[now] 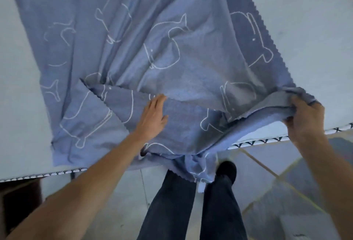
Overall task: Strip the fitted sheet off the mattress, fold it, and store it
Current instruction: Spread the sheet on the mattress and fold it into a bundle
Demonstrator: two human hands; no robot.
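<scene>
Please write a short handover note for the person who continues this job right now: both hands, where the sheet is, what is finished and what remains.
Left hand: flat, fingers straight, pressing on the sheet.
Right hand: grips a bunched edge of the sheet near the mattress edge.
Sheet: loose and wrinkled on top of the mattress, which shows bare on both sides. One part hangs over the near edge.
Done: the sheet looks stripped off, and one flap is turned over by the left hand.
Left: finish the folding, then store it. No storage place is in view.

Head camera, steeply downward, close over mattress [305,29].
</scene>
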